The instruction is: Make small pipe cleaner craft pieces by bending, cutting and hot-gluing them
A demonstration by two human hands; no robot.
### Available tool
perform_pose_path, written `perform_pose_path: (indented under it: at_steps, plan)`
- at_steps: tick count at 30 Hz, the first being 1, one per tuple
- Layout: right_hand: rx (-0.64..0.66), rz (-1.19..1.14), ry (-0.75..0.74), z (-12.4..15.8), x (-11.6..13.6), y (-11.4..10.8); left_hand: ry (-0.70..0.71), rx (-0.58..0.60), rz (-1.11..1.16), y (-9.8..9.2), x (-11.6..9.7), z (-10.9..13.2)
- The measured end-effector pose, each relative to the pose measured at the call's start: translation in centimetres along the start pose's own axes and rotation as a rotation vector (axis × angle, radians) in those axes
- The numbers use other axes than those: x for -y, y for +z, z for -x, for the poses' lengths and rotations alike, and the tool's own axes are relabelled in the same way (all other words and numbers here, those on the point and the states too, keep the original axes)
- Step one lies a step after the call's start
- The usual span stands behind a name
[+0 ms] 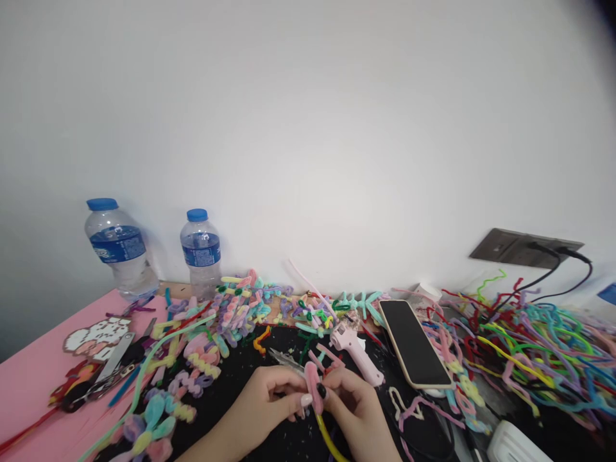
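Observation:
Pinched between both my hands, low in the middle of the head view, is a pink pipe cleaner point(312, 377) looped into a narrow shape. A yellow stem point(330, 439) runs down from its lower end. My left hand point(282, 401) grips it from the left with thumb and fingers. From the other side my right hand point(349, 404) pinches it, and a small dark spot shows by the thumb. A pointed metal blade point(285, 359) lies just beyond my left fingers; its other end is hidden. A pink glue gun point(357, 353) lies beyond my right hand.
Two water bottles point(201, 250) stand against the wall at left. Scissors point(113, 359) lie on pink paper point(33, 359). Pipe cleaner pieces point(235, 311) spread along the back. A phone point(416, 343) and tangled pipe cleaners point(543, 346) lie at right, below a corded wall socket point(520, 248).

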State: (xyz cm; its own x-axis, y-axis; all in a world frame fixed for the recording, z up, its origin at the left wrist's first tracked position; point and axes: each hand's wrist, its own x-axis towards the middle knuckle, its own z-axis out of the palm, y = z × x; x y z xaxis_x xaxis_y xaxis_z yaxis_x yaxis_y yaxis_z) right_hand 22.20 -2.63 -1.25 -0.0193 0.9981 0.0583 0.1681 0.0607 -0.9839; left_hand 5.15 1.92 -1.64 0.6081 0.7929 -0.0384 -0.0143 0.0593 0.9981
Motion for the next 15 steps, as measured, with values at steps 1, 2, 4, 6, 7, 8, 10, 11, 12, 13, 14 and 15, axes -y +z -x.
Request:
perform_pose_path:
  at_steps: [1, 2, 4, 6, 7, 8, 10, 11, 12, 13, 14, 15]
  plan:
    - [-0.001, 0.074, -0.023, 0.05, -0.1, 0.06, 0.008, 0.007, -0.03, 0.1, -0.16, 0.07]
    - [-0.001, 0.14, -0.044, 0.1, -0.2, 0.11, 0.013, 0.006, -0.051, 0.2, -0.29, 0.13]
    - [0.001, 0.237, -0.072, 0.17, -0.41, 0.15, 0.012, -0.008, -0.072, 0.33, -0.39, 0.16]
    - [0.006, 0.298, -0.086, 0.19, -0.58, 0.11, 0.0, -0.017, -0.071, 0.37, -0.32, 0.14]
    - [0.013, 0.317, -0.088, 0.19, -0.63, 0.08, -0.008, -0.02, -0.069, 0.36, -0.24, 0.11]
    - [0.022, 0.329, -0.09, 0.2, -0.66, 0.04, -0.008, -0.022, -0.065, 0.35, -0.15, 0.1]
    - [0.036, 0.346, -0.088, 0.22, -0.67, 0.0, -0.006, -0.015, -0.054, 0.3, 0.0, 0.1]
    - [0.041, 0.356, -0.087, 0.24, -0.65, -0.01, -0.004, -0.009, -0.049, 0.28, 0.04, 0.12]
    - [0.046, 0.369, -0.089, 0.27, -0.61, 0.0, 0.0, -0.004, -0.05, 0.25, 0.04, 0.14]
    - [0.046, 0.383, -0.095, 0.31, -0.58, 0.01, 0.005, -0.001, -0.054, 0.22, -0.02, 0.16]
    - [0.042, 0.398, -0.103, 0.35, -0.53, 0.02, 0.012, -0.006, -0.06, 0.17, -0.13, 0.16]
    - [0.035, 0.411, -0.114, 0.38, -0.49, 0.02, 0.02, -0.024, -0.067, 0.11, -0.28, 0.15]
